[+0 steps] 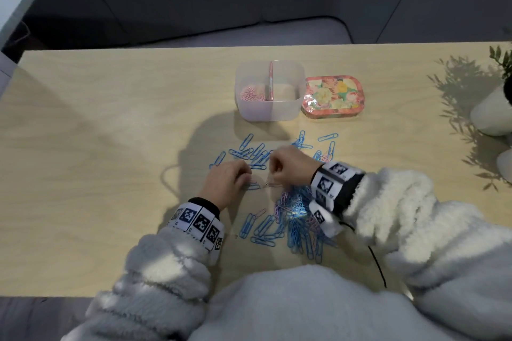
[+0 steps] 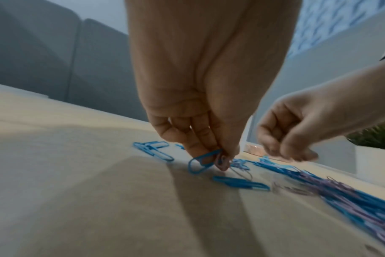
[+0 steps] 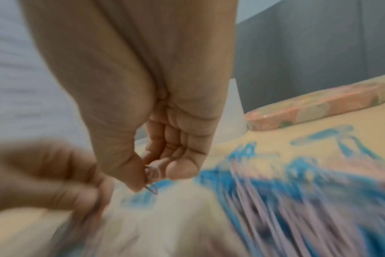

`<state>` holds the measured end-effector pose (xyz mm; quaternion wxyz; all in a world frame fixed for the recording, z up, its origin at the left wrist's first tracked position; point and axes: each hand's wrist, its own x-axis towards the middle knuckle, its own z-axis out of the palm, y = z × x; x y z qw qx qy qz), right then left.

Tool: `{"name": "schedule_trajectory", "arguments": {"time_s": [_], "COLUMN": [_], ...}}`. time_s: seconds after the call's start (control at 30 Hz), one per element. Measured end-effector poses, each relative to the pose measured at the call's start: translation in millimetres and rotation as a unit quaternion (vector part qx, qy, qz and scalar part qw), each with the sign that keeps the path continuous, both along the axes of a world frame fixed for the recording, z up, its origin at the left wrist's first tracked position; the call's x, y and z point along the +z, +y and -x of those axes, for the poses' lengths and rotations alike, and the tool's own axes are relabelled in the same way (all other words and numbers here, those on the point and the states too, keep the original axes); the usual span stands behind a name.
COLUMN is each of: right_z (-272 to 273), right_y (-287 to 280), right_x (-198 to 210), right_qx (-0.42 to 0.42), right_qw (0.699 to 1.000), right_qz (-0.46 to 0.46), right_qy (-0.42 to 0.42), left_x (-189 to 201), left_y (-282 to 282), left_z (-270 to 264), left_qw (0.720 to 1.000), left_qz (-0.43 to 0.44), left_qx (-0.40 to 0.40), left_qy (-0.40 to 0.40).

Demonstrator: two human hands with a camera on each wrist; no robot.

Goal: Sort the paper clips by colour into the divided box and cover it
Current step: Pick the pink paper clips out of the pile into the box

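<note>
A fluffy white garment [image 1: 291,304] is being seen at the bottom of the head view, nearest the camera, with two sleeves banded by black-and-white marker cuffs [image 1: 198,223]. Above it, at the lower middle of the frame, a dense heap of paper clips [image 1: 297,219], mostly blue with pink ones mixed in, is lying on the counter [image 1: 97,147]. More blue clips [image 1: 256,153] are being seen scattered singly toward the middle of the frame.

In the upper middle, a translucent divided box [image 1: 270,91] is standing open on the counter. Pink clips [image 1: 252,94] are lying in its left compartment; the right compartment's contents cannot be told. Just beside it on the right, touching or nearly so, a floral lid [image 1: 333,97] is lying flat.

The left hand [image 1: 228,178] is being held over the clips, and in the left wrist view a blue clip [image 2: 203,162] is being pinched in its grip at the fingertips [image 2: 223,162]. The right hand [image 1: 291,166] is clenched, and a thin pale clip [image 3: 151,180] is being pinched between thumb and finger.

At the right edge, white pots [image 1: 491,113] with a green plant [image 1: 501,57] are standing.
</note>
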<state>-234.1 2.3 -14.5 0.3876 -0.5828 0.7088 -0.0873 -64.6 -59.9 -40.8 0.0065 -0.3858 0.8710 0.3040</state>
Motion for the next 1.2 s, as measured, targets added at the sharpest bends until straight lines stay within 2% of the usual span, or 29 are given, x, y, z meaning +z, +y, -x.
{"name": "schedule_trajectory", "arguments": {"time_s": [0.07,0.2,0.3,0.37,0.47,0.53,0.6,0.67,0.73,0.83,0.93,1.07,1.2], "right_z": [13.3,32.8,35.3,35.1,32.8,26.8,17.6,6.7,-1.5,-5.7,-6.2,-6.3,-16.4], "right_y": [-21.8,-72.7,-99.5,-108.3,-104.5,-87.8,-59.7,-28.1,-2.7,16.9,24.7,27.9,34.1], "right_x": [19.7,52.3,57.4,57.4,59.9,57.8,47.5,27.4,6.2,-14.7,-22.7,-28.7,-25.1], "right_qx": [-0.044,-0.105,-0.169,-0.174,-0.151,-0.123,-0.041,0.064,0.143,0.218,0.203,0.193,0.154], "right_qw": [0.997,0.981,0.967,0.967,0.967,0.964,0.979,0.992,0.986,0.965,0.961,0.954,0.947], "right_qz": [0.05,0.158,0.187,0.187,0.199,0.229,0.197,0.104,0.052,0.072,0.085,0.058,0.054], "right_qy": [-0.023,-0.027,-0.024,0.002,0.048,0.057,0.043,0.035,0.065,0.127,0.165,0.22,0.277], "left_x": [1.1,-0.6,-2.1,-3.9,-4.9,-3.1,-1.4,-1.8,-3.6,-5.1,-5.2,-4.2,-5.9], "left_y": [-3.7,-8.3,-9.4,-8.2,-5.1,-0.7,5.1,10.4,14.4,14.4,11.4,9.7,10.1], "left_z": [-5.2,-10.6,-9.8,-10.3,-13.2,-14.7,-13.2,-9.9,-6.3,-2.0,1.8,8.1,12.8], "left_qw": [0.998,0.996,0.996,0.998,0.994,0.987,0.985,0.985,0.986,0.992,0.992,0.991,0.987], "left_qz": [-0.035,-0.041,-0.037,-0.006,0.108,0.153,0.14,0.119,0.113,0.095,0.094,0.095,0.086], "left_qx": [0.037,0.08,0.075,0.056,0.024,0.018,0.044,0.074,0.071,0.037,0.003,-0.051,-0.069], "left_qy": [0.025,0.029,0.033,0.035,0.012,-0.037,-0.086,-0.104,-0.097,-0.08,-0.086,-0.084,-0.118]}}
